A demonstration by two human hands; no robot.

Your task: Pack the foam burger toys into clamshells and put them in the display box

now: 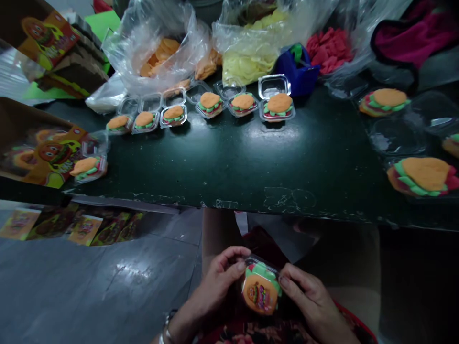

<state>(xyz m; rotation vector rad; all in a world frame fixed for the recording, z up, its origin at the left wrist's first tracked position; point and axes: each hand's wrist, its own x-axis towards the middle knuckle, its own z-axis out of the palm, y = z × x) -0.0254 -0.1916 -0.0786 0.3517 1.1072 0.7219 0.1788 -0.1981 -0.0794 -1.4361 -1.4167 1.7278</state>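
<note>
Over my lap, both hands grip a clear plastic box with a burger-shaped candy inside, orange bun and green frill, and a printed label on its lid. My left hand pinches the upper left edge between thumb and fingers. On the opposite side, my right hand holds the edge with its thumb on top. The box looks closed. On the dark table above stand several open clear boxes with burger candies, among them one near the middle and a larger-looking one at the right.
Bags of orange pieces, yellow pieces and red pieces line the back. A blue tape dispenser stands among them. At left, a printed carton holds packed burgers. Flat printed cartons show below the table edge.
</note>
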